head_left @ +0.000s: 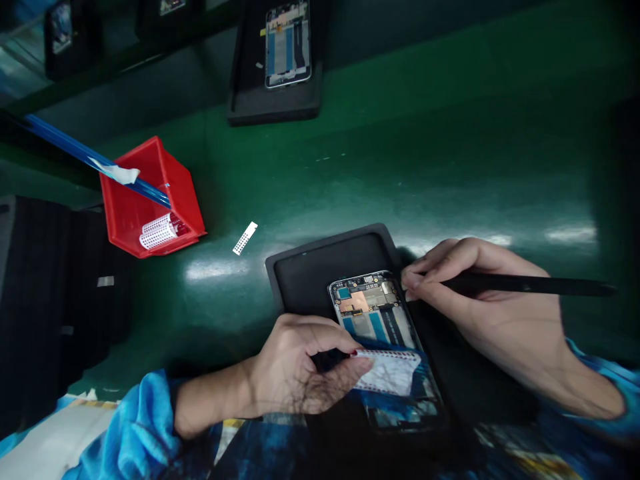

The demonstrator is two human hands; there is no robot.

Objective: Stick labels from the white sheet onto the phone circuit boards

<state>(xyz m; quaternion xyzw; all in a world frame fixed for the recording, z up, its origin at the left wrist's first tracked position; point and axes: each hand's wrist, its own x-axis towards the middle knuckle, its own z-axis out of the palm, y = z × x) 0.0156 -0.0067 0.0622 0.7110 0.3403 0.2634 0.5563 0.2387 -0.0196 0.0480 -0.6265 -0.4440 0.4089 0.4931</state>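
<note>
As phone (373, 310) sits near black mat's (320, 277) right edge, left hand (295, 363) pinching white film (387, 373), right hand (480, 307) gripping stylus (525, 285).

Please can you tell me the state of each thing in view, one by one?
left hand: pinching a white perforated sheet over the phone.
phone: back open, circuit board exposed.
right hand: holding a black stylus, fingertips at the phone's edge.
black tray: phone lying in it.
red bin: holding a white perforated roll.
white strip: loose on the green mat.
second phone: open, in another tray.
</note>
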